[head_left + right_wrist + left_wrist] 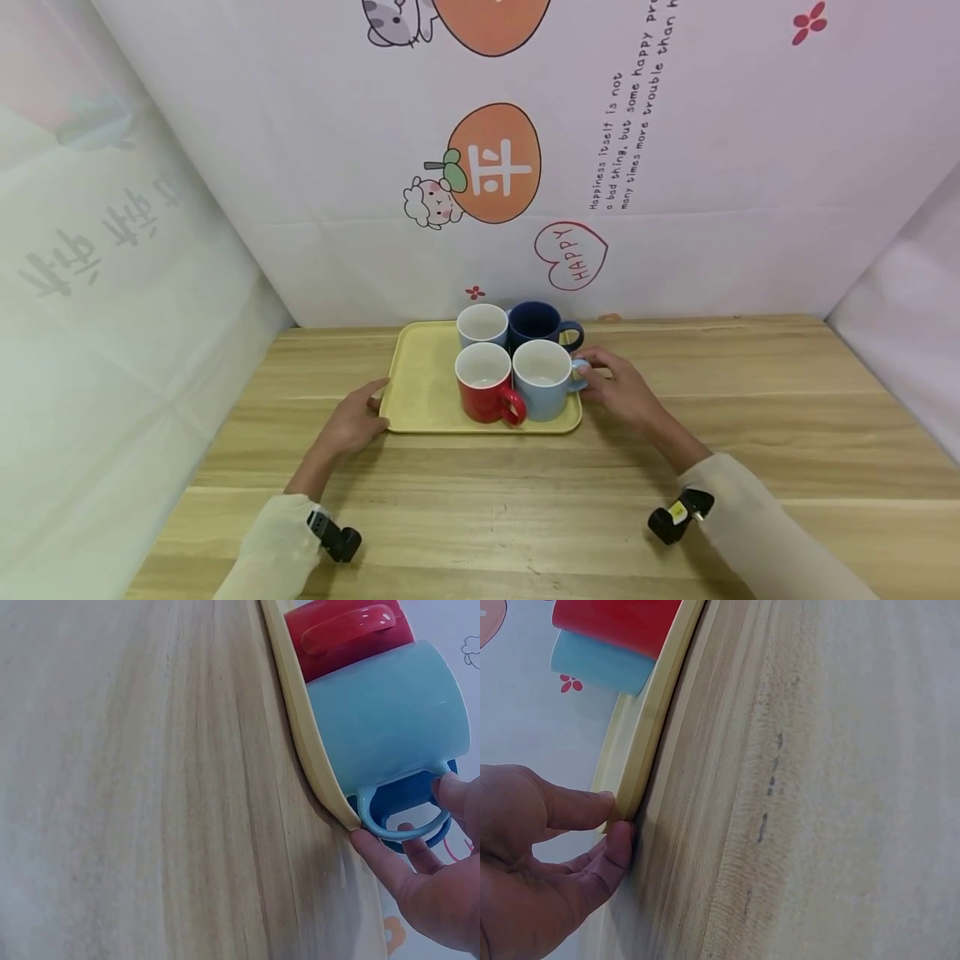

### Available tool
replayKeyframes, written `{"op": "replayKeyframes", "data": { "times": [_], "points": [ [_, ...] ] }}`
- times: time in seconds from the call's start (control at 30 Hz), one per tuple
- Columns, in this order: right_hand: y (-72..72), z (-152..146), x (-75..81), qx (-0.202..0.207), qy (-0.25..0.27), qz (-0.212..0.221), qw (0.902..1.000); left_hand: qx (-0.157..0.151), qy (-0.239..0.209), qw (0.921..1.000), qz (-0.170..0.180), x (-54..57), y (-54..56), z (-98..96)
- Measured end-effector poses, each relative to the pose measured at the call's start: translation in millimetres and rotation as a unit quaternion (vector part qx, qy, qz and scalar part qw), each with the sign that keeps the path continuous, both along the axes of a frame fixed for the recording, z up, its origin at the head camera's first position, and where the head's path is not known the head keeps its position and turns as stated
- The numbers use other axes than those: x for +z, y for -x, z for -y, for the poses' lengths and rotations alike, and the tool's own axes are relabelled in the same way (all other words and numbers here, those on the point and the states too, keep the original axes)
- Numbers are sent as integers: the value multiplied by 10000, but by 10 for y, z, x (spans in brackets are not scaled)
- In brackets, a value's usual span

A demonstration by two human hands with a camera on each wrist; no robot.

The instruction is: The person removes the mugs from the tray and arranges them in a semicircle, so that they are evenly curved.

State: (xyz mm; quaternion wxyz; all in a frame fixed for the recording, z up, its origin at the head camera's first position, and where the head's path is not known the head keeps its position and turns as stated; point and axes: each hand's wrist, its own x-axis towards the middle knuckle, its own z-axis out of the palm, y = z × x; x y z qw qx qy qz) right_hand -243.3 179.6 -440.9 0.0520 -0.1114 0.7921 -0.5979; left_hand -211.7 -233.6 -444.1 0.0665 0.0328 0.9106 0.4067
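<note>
A yellow tray lies on the wooden table, bearing a red mug, a light blue mug, a dark blue mug and a mug with a white inside. At the tray's left end my left hand pinches the rim, thumb on top and fingers below, as the left wrist view shows. My right hand holds the right end. In the right wrist view its thumb touches the light blue mug's handle, while a fingertip meets the tray's edge at the corner.
Behind the tray stands a white printed cloth at the table's back edge. More white cloth hangs along the left side. Wooden tabletop stretches in front of the tray and to both sides.
</note>
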Motion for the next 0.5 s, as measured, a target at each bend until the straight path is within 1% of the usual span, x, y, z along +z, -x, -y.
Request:
{"op": "replayKeyframes", "data": {
  "times": [0.13,0.33,0.5],
  "points": [
    [-13,-7,-15,-56,174,34,9998,-1,-1,10000,-33,6,-12,1],
    [-32,-14,-7,-197,417,281,9985,-1,-81,10000,-14,-2,-7,4],
    [-53,-24,-10,-314,524,282,9977,-9,-106,9999,-4,8,-1,5]
  ]
}}
